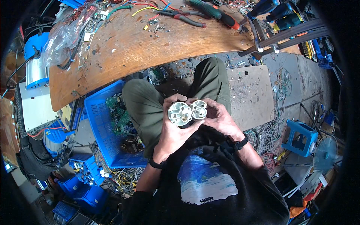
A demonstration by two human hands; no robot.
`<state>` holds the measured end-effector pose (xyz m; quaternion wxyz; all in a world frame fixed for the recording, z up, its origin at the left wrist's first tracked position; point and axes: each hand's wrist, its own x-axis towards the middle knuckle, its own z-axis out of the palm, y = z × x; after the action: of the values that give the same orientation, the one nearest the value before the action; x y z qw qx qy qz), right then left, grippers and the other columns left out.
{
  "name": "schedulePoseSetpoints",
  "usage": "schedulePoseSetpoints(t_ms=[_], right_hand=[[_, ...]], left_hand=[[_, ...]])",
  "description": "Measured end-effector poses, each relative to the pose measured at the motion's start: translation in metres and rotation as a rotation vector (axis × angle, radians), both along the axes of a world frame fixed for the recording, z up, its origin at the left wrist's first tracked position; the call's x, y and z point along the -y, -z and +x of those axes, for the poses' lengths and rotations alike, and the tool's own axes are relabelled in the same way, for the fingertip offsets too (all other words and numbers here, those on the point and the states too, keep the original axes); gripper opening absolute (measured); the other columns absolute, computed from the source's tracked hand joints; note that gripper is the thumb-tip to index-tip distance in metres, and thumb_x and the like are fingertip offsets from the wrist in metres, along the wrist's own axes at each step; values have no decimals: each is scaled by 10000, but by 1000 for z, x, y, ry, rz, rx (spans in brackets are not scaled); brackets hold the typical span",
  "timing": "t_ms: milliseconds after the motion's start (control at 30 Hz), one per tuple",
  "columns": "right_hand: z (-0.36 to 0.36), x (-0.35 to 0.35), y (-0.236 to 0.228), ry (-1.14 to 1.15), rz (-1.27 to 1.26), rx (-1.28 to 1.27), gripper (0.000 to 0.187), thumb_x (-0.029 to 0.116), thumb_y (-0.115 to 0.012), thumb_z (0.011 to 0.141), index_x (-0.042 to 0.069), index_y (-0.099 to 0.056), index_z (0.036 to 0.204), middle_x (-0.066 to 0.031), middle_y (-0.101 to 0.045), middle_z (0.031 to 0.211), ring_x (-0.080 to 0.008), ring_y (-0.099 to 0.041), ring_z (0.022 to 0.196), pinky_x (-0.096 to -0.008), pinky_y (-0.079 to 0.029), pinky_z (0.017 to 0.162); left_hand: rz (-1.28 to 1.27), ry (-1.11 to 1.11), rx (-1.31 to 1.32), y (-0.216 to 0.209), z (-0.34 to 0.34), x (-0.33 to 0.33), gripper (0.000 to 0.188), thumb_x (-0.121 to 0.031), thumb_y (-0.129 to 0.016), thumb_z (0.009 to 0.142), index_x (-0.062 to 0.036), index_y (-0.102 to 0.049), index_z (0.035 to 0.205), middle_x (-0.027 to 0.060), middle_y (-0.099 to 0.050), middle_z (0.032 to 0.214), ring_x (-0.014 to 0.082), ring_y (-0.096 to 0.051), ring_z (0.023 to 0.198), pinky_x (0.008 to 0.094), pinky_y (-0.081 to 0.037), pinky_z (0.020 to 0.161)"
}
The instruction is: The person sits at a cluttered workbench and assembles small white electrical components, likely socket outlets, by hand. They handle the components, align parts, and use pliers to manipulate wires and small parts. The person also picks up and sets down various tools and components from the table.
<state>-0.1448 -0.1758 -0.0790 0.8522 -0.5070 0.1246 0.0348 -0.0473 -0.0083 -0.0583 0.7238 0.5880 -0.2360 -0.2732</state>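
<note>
Above my lap, between both hands, are two off-white round housings side by side, their ribbed, holed faces turned up. Fingers and thumb of my left hand (173,132) are wrapped round the larger housing (179,113). My right hand (221,119) grips the smaller housing (199,110) from its right side. The two housings touch; whether they form one piece I cannot tell. Their undersides are hidden by my fingers.
Ahead stands a wooden bench (146,45) with pliers (183,15), screwdrivers (213,11) and scraps. A blue crate (108,150) of circuit boards is at my left. Heaped cables (264,140), a blue stool (299,138) and a fan (325,153) lie right.
</note>
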Motion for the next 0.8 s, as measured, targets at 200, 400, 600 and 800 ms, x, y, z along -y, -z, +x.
schedulePoseSetpoints(t_ms=[200,400,600,800], right_hand=[[-1,0,-1,13,-30,-39,444,4,-773,909,1,-567,1302,-37,-656,1239,-110,-608,1168,-299,-496,1036],[0,-1,-6,33,63,-66,437,22,-753,936,0,-538,1316,-70,-671,1192,-157,-671,1091,-311,-559,952],[1,-3,0,-10,231,-84,492,70,-683,997,20,-421,1410,-110,-675,1154,-225,-713,1008,-371,-612,839],[-2,-4,6,77,42,-88,563,137,-748,965,88,-449,1439,-42,-638,1155,-153,-637,1065,-310,-536,944]], left_hand=[[17,-3,-114,-3,4,-2,707,72,-806,840,-54,-362,1376,88,-566,1209,178,-617,1176,323,-540,997],[188,18,-180,0,6,-14,452,-69,-746,956,-39,-449,1294,64,-579,1171,110,-599,1054,279,-535,902],[189,20,-254,1,9,-17,250,-291,-603,1068,-47,-553,1053,-4,-563,890,112,-559,893,300,-472,809],[405,72,-270,13,5,-18,404,-377,-482,1108,-55,-534,871,-28,-507,789,114,-457,764,323,-395,690]])
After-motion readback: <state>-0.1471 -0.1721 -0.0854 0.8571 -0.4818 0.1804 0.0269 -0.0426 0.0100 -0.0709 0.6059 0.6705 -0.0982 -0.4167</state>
